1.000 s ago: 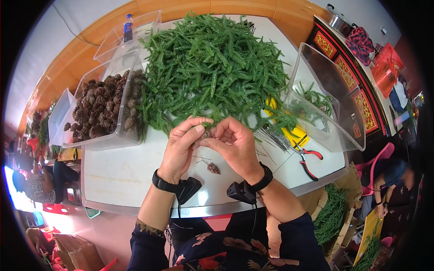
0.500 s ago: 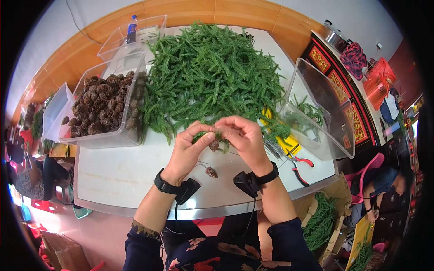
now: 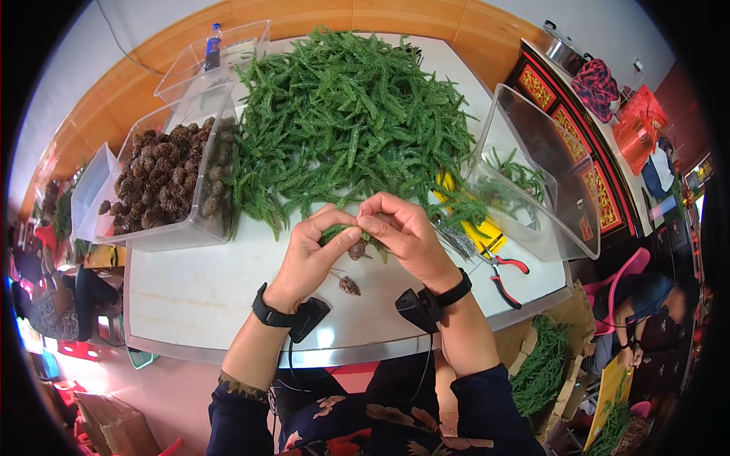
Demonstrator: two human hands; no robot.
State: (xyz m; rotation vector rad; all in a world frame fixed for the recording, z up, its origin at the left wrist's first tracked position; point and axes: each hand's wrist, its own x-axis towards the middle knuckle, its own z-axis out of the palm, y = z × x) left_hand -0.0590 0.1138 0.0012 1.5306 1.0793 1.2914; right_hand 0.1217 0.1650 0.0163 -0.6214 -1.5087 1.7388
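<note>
My left hand (image 3: pixel 318 242) and my right hand (image 3: pixel 401 234) meet over the near-middle of the table, thumbs and forefingers pinched together. Beneath the fingertips hangs a brown pine cone (image 3: pixel 357 251), with bits of green sprig beside it. Both hands grip its thin stem or wire, which the fingers mostly hide. A second pine cone (image 3: pixel 349 286) with a thin wire stem lies on the tabletop just below my left hand. Beyond the hands spreads a big heap of artificial green pine sprigs (image 3: pixel 353 121).
To the left stands a clear bin (image 3: pixel 171 237) full of pine cones. Red-and-black pliers (image 3: pixel 505 277), thin wires (image 3: pixel 456 242) and a yellow packet (image 3: pixel 493 242) lie at right, near a tilted clear bin (image 3: pixel 559 228) with sprigs. A box of greenery (image 3: pixel 541 372) sits by the table's right side.
My fingertips have drawn closer together above the hanging pine cone. The whole view has shifted slightly; the loose cone still lies on the table.
</note>
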